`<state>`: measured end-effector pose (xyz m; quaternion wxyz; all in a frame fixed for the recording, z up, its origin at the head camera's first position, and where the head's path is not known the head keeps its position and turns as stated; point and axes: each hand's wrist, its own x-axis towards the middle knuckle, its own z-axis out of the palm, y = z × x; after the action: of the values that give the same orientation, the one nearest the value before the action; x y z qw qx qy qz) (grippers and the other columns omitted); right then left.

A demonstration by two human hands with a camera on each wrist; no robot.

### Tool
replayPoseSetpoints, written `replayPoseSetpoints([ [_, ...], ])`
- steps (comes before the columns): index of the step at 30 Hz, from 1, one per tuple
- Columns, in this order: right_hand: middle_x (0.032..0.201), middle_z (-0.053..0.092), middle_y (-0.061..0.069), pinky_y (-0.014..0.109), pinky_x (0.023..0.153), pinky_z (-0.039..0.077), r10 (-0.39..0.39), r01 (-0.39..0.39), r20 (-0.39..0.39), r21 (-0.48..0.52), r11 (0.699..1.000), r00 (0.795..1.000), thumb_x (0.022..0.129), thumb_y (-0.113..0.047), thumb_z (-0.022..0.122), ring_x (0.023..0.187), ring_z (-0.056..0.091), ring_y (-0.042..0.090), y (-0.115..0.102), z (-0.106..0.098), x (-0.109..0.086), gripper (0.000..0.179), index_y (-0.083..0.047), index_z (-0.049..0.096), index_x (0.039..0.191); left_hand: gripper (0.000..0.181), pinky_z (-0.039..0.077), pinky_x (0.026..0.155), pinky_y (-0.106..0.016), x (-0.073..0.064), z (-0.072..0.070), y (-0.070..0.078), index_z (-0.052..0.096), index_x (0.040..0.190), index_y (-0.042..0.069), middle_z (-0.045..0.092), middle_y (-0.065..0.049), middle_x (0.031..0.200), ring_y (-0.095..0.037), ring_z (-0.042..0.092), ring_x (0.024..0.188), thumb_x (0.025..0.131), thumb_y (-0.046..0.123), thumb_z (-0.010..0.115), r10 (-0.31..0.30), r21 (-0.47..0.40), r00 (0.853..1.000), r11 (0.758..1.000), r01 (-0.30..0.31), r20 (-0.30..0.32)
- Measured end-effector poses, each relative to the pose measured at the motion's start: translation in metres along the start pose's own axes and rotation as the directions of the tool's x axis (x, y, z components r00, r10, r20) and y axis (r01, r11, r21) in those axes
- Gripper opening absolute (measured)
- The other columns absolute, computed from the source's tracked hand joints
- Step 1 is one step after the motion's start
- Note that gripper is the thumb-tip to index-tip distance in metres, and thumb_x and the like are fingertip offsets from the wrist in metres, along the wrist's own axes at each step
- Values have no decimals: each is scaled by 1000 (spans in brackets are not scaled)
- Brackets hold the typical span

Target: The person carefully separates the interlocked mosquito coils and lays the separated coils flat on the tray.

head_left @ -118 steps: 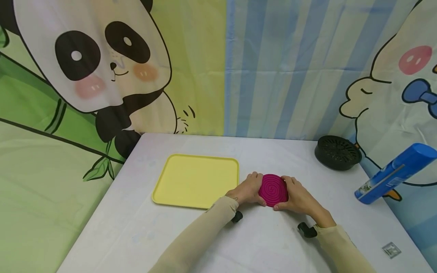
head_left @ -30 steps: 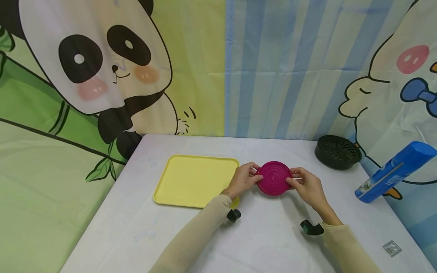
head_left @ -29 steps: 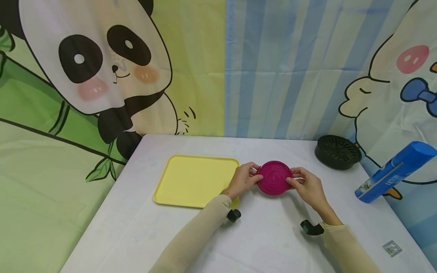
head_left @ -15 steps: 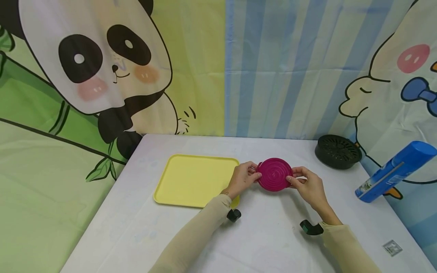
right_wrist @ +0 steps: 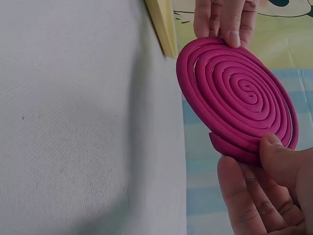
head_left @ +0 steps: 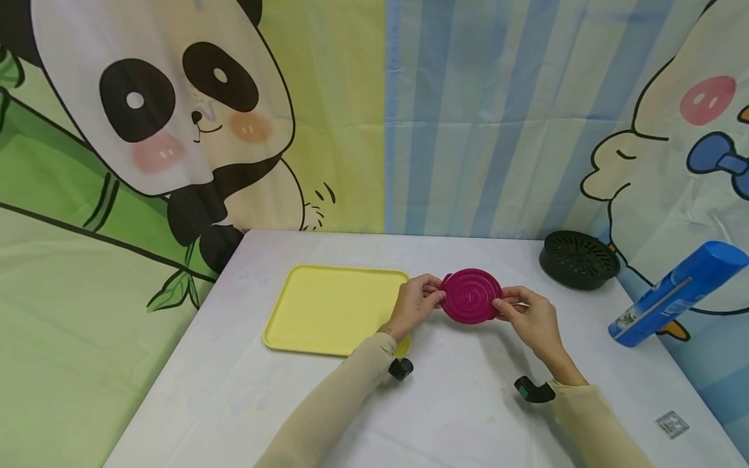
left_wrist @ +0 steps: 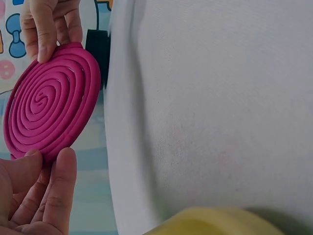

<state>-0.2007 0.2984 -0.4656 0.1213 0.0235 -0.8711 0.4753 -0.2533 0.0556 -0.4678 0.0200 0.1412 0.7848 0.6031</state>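
Left grip point(head_left: 414, 303) and right grip point(head_left: 531, 320) pinch opposite edges of a magenta spiral coil point(head_left: 471, 296) above the white tabletop point(head_left: 456, 409)

A magenta spiral coil point(head_left: 471, 296) is being held tilted, seemingly clear of the table point(head_left: 456, 396). Its outer end point(right_wrist: 223, 146) is protruding.
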Motion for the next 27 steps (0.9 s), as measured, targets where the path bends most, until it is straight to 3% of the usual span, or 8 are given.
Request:
replayPoseSetpoints([
  [9,95,69,17,18,68,60,-7,7,-23,-15,1000,1000,93,-18,75,77,74,8,0,1,-1,28,0,65,112,14,64,73,-31,0,-1,3,70,108,2,72,-8,91,-22,73,81,95,3,69,-4,-16,1000,1000,4,-15],
  [16,92,73,14,12,67,57,-30,25,-69,-72,997,997,92,-18,76,75,75,13,-3,3,-2,25,-3,67,109,13,63,71,-28,0,-2,4,71,106,2,72,-8,89,-24,74,79,93,5,71,-10,-6,999,1000,9,-53],
  [23,95,75,14,12,68,57,-63,56,-95,-69,996,994,91,-16,76,74,74,5,-5,5,-3,22,-4,68,108,13,61,67,-19,0,-2,5,72,107,4,72,-5,89,-22,74,79,95,9,71,-1,10,998,1000,2,-62],
  [27,99,74,14,15,67,58,-67,63,-105,-46,997,992,90,-13,77,75,74,2,-4,5,-3,22,-4,68,108,13,62,69,-24,-1,-3,4,72,107,3,71,-6,88,-27,74,80,95,8,71,5,2,998,1000,-5,-60],
])
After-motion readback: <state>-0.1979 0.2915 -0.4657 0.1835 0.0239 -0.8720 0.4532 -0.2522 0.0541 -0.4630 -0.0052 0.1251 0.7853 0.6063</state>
